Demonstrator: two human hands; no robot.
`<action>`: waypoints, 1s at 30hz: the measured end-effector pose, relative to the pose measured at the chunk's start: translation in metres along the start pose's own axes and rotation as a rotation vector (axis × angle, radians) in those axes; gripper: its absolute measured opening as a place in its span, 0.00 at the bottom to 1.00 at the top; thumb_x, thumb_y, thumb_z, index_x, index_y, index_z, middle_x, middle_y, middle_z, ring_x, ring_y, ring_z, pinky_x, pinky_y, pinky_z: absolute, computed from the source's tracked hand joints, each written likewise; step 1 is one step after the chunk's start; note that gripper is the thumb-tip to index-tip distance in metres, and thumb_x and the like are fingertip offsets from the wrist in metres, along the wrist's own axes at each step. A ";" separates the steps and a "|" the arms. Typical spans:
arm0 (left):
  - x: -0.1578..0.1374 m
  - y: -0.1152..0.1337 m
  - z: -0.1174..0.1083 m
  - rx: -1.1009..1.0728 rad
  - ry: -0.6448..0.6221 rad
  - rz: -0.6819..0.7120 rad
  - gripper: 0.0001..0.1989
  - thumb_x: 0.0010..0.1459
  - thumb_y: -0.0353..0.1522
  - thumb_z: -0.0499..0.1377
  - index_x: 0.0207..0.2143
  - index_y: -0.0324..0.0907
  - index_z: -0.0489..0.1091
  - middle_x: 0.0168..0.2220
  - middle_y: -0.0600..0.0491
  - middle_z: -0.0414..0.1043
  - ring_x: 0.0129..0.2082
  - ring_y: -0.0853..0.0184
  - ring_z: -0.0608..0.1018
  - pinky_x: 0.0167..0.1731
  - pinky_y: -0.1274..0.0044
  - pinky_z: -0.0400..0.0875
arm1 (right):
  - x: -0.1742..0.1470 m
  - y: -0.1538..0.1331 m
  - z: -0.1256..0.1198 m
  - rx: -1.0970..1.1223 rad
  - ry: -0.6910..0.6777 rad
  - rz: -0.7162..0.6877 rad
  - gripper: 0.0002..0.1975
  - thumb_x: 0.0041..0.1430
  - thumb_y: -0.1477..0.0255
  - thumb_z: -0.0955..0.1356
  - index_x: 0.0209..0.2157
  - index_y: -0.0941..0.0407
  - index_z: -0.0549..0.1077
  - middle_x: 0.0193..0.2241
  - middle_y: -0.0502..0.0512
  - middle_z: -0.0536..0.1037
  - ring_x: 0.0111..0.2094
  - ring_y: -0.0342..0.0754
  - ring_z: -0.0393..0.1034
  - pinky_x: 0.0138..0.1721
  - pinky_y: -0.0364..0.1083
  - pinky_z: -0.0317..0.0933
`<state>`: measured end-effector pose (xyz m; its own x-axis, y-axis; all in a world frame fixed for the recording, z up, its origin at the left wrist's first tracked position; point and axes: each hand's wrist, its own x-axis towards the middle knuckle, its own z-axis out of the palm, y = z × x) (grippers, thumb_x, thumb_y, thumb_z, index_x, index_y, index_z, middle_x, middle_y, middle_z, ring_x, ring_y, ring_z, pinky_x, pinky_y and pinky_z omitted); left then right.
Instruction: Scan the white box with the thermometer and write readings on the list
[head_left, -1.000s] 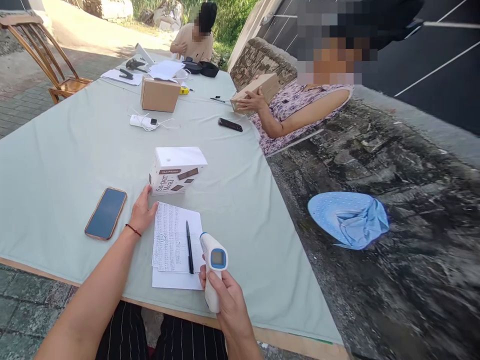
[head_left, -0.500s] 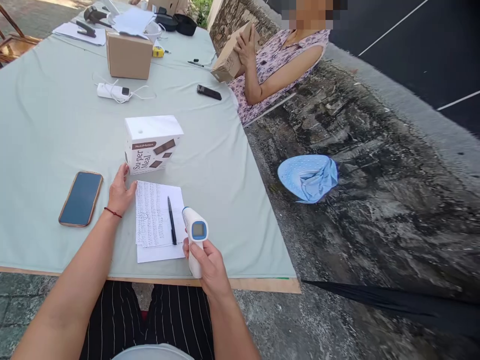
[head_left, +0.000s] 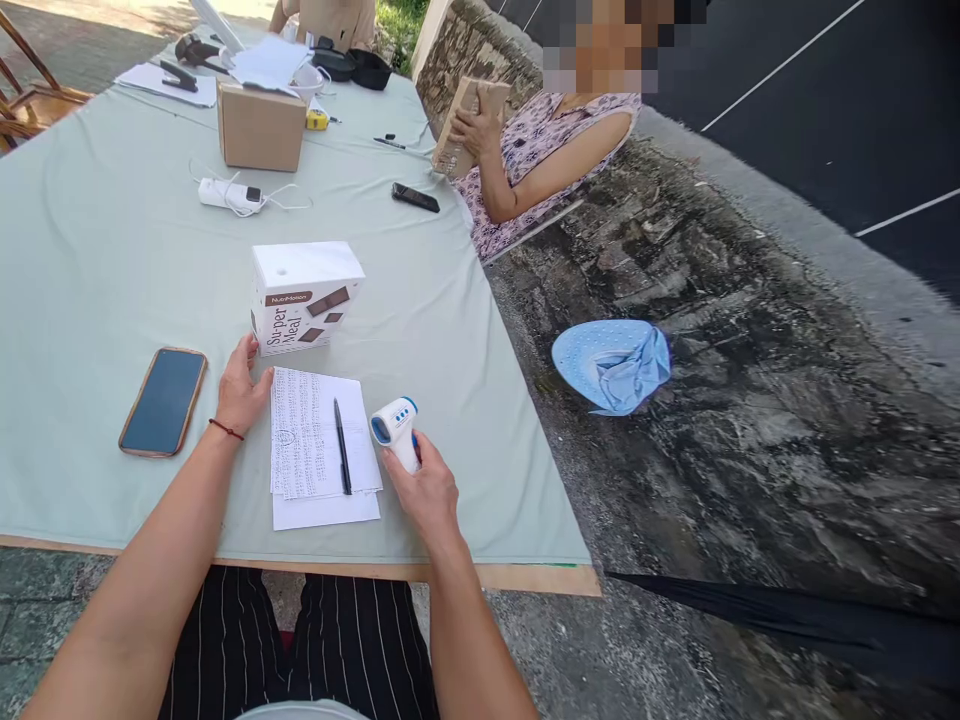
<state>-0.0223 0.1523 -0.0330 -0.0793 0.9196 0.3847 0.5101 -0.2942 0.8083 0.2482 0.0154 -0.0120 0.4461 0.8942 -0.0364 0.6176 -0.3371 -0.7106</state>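
My right hand (head_left: pixel 426 488) is wrapped round the handle of a white and blue infrared thermometer (head_left: pixel 396 425), turned on its side above the table. My left hand (head_left: pixel 244 388) rests open on the cloth, its fingertips by the lower left corner of a white snack box (head_left: pixel 304 300) marked "Su-per Meal". Between my hands lie printed sheets of paper (head_left: pixel 300 435) with a black pen (head_left: pixel 342 445) on top. A smartphone (head_left: pixel 163 402) in a brown case lies left of my left hand.
Farther back on the table (head_left: pixel 135 260) are a white device with a cable (head_left: pixel 231 196), a black phone (head_left: pixel 415 197) and a cardboard box (head_left: pixel 260 128). At the right edge a person (head_left: pixel 547 150) holds a brown carton (head_left: pixel 470 128). A blue hat (head_left: pixel 611 367) lies on the stone ledge.
My right hand has moved slightly right and turned the thermometer, so its screen now faces left and its side buttons show. The other person has tilted the carton more upright. My left hand stays put.
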 end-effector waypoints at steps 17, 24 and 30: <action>-0.002 -0.001 0.002 0.008 0.007 0.006 0.32 0.56 0.32 0.59 0.63 0.38 0.57 0.56 0.40 0.70 0.57 0.55 0.74 0.54 0.61 0.73 | -0.006 -0.013 0.032 -0.040 0.094 -0.564 0.13 0.65 0.65 0.62 0.46 0.56 0.72 0.32 0.56 0.75 0.32 0.48 0.68 0.36 0.47 0.65; -0.005 0.001 0.002 0.046 0.079 0.009 0.25 0.55 0.31 0.59 0.55 0.41 0.62 0.45 0.45 0.70 0.47 0.59 0.75 0.46 0.64 0.75 | -0.003 -0.030 0.060 -0.271 -0.026 -0.502 0.20 0.62 0.70 0.64 0.55 0.58 0.70 0.35 0.60 0.75 0.36 0.55 0.70 0.34 0.50 0.65; -0.011 0.006 0.001 0.103 0.095 -0.032 0.13 0.55 0.31 0.58 0.43 0.42 0.65 0.38 0.50 0.66 0.37 0.64 0.74 0.34 0.71 0.74 | 0.001 -0.028 0.059 -0.096 -0.125 -0.539 0.21 0.63 0.74 0.59 0.53 0.54 0.74 0.31 0.56 0.72 0.31 0.50 0.69 0.34 0.48 0.66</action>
<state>-0.0176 0.1409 -0.0328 -0.1748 0.8978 0.4041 0.5910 -0.2326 0.7724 0.1934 0.0434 -0.0333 -0.0257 0.9734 0.2276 0.7955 0.1578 -0.5850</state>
